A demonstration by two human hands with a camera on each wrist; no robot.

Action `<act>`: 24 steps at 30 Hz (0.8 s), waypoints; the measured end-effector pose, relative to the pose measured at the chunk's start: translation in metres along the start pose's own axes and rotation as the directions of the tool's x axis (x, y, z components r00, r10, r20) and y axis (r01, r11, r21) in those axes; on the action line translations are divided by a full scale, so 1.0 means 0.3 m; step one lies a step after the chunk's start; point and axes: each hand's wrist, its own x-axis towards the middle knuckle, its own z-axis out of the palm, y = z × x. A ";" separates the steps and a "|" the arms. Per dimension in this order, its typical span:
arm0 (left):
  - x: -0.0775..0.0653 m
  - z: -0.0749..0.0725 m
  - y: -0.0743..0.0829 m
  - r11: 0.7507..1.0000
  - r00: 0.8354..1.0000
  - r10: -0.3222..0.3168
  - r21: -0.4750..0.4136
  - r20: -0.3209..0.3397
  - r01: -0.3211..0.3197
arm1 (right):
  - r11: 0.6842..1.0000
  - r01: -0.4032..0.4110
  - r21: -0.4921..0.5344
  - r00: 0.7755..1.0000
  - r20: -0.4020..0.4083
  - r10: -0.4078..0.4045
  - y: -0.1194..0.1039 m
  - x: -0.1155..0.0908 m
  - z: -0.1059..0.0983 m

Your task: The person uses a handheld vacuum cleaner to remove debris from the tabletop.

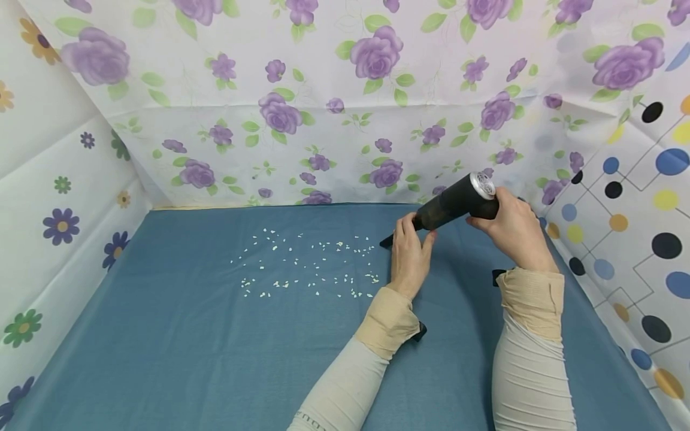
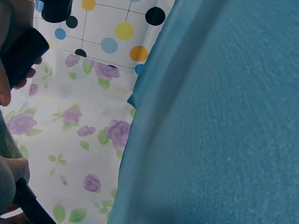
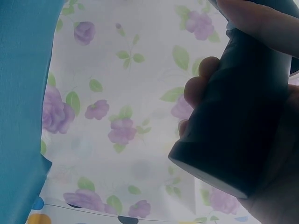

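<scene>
A black handheld vacuum cleaner (image 1: 455, 202) with a silver vented end slants down to the left over the blue cloth. My right hand (image 1: 516, 230) grips its handle (image 3: 233, 112), fingers wrapped round it in the right wrist view. Farther forward, my left hand (image 1: 409, 257) holds the front part by the narrow nozzle (image 1: 386, 241). The nozzle's tip points at the right edge of a scatter of small pale bits (image 1: 339, 243), close over the cloth. In the left wrist view, the left hand (image 2: 11, 179) shows only partly at the lower left.
The blue cloth (image 1: 178, 335) covers the table. Behind it hangs a white sheet with purple roses (image 1: 280, 114). A flower-patterned sheet (image 1: 61, 227) stands at the left and a dotted one (image 1: 625, 269) at the right, close to the right hand.
</scene>
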 end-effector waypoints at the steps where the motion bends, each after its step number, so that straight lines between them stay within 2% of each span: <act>1: 0.000 0.001 -0.001 1.000 1.000 0.001 -0.001 0.002 -0.001 | 1.000 -0.001 0.000 1.000 0.001 0.001 0.000 -0.001 0.000; 8: 0.001 0.003 -0.002 1.000 1.000 0.016 0.008 0.001 -0.016 | 1.000 0.007 0.000 1.000 -0.008 -0.007 0.002 -0.004 -0.003; 15: 0.007 -0.009 -0.002 1.000 1.000 0.012 0.015 0.007 -0.012 | 1.000 -0.007 0.021 1.000 0.015 0.006 0.010 0.005 0.006; 24: 0.010 -0.024 -0.009 0.998 1.000 0.028 0.053 -0.002 -0.028 | 0.996 -0.082 0.043 0.994 0.081 0.079 0.027 0.023 0.026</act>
